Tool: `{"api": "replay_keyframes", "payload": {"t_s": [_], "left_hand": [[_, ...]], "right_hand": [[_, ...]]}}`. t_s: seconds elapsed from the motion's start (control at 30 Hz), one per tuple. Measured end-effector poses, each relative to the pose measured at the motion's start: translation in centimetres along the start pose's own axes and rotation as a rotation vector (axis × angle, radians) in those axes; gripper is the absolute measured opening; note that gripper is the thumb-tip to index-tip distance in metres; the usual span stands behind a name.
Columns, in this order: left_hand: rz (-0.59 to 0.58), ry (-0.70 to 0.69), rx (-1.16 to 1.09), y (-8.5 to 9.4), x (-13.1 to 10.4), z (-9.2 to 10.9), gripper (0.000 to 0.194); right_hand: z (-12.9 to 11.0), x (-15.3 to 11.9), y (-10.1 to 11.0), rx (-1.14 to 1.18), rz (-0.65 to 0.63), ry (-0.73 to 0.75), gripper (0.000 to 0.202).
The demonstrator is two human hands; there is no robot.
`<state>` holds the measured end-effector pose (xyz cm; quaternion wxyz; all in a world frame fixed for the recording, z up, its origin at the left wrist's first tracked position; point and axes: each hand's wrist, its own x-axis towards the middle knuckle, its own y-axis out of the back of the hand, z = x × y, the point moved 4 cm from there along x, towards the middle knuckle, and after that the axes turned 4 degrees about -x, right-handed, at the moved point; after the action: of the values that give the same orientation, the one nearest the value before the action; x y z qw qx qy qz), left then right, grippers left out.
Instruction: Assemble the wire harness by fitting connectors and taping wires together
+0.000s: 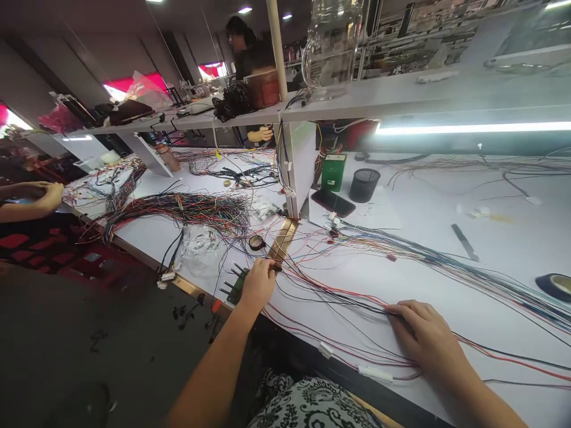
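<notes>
A bundle of thin red and black wires [339,292] runs across the white bench between my hands. My left hand [259,280] is closed on a small black connector [276,268] at the bundle's left end, beside a brass-coloured strip [284,238]. Farther right, my right hand [423,330] has its fingers wrapped round the same wires, low over the bench top. Just left of my left hand sits a green block with dark pegs [235,285]. White connectors [325,349] and a white sleeve [375,374] lie on loose wires at the front edge.
A thick heap of wires [178,208] and clear plastic bags [203,246] lie to the left. Black tape [256,242], a phone [333,203], a mesh cup [364,185] and a green box [333,172] stand around. Another person's hands [49,196] show at far left.
</notes>
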<state>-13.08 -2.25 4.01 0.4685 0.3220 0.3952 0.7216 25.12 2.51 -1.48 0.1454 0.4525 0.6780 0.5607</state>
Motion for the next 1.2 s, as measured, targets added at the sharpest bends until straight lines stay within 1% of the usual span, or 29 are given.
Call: {"api": "replay_keyframes", "payload": {"t_s": [0.13, 0.27, 0.37, 0.43, 0.5, 0.57, 0.6, 0.63, 0.7, 0.77, 0.8, 0.87, 0.93, 1.0, 1.07, 1.1, 1.13, 1.17, 1.2], "left_hand": [[-0.041, 0.004, 0.018, -0.9, 0.4, 0.0, 0.017], [-0.047, -0.031, -0.008, -1.1, 0.4, 0.2, 0.01], [-0.015, -0.075, -0.052, -0.5, 0.2, 0.5, 0.011], [0.021, -0.107, -0.085, 0.2, 0.0, 0.8, 0.012], [0.047, -0.126, -0.159, 0.9, -0.2, 1.1, 0.014], [0.056, -0.144, -0.247, 1.7, -0.4, 1.7, 0.015], [0.059, -0.161, -0.288, 2.1, -0.6, 2.1, 0.015], [0.063, -0.182, -0.319, 2.6, -0.7, 2.7, 0.013], [0.082, -0.246, -0.357, 3.5, -1.0, 4.0, 0.011], [0.092, -0.311, -0.386, 4.4, -1.3, 5.4, 0.016], [0.094, -0.337, -0.397, 4.8, -1.4, 6.1, 0.019], [0.099, -0.378, -0.43, 5.4, -1.7, 7.1, 0.023], [0.103, -0.401, -0.479, 5.8, -2.0, 7.6, 0.024], [0.125, -0.422, -0.536, 6.0, -2.5, 7.6, 0.031], [0.193, -0.415, -0.615, 6.2, -3.1, 7.1, 0.036], [0.237, -0.383, -0.668, 6.3, -3.4, 6.6, 0.035], [0.263, -0.328, -0.729, 6.3, -3.7, 6.1, 0.03], [0.256, -0.256, -0.791, 6.2, -3.9, 5.6, 0.021], [0.216, -0.176, -0.852, 5.9, -3.9, 5.2, 0.012]], "right_hand": [[-0.3, 0.1, 0.1, 0.011, 0.007, -0.003, 0.023], [-0.5, 0.0, -0.1, 0.02, 0.017, -0.008, 0.021], [0.0, -0.3, -0.5, 0.035, 0.017, -0.013, 0.019], [0.4, -0.3, -0.6, 0.059, -0.005, -0.007, 0.019], [0.3, 0.2, -0.1, 0.091, -0.016, 0.013, 0.025], [-1.1, 1.5, 1.1, 0.135, 0.003, 0.045, 0.034], [-2.3, 2.5, 2.0, 0.164, 0.016, 0.059, 0.036], [-3.9, 3.7, 2.8, 0.198, 0.019, 0.071, 0.035], [-7.8, 6.4, 3.9, 0.277, -0.042, 0.072, 0.028], [-11.9, 9.2, 4.4, 0.363, -0.077, 0.108, 0.023], [-13.6, 10.5, 4.3, 0.4, -0.094, 0.12, 0.025], [-16.2, 12.5, 3.8, 0.449, -0.079, 0.115, 0.029], [-17.6, 13.6, 3.1, 0.475, -0.089, 0.097, 0.026], [-18.1, 14.2, 2.3, 0.541, -0.164, 0.045, 0.02], [-18.0, 14.3, 1.7, 0.645, -0.245, -0.048, 0.024], [-17.9, 14.3, 1.6, 0.703, -0.268, -0.098, 0.025], [-17.7, 14.3, 1.5, 0.759, -0.278, -0.143, 0.026], [-17.6, 14.2, 1.4, 0.811, -0.282, -0.175, 0.026], [-17.5, 14.2, 1.3, 0.862, -0.292, -0.196, 0.027]]}}
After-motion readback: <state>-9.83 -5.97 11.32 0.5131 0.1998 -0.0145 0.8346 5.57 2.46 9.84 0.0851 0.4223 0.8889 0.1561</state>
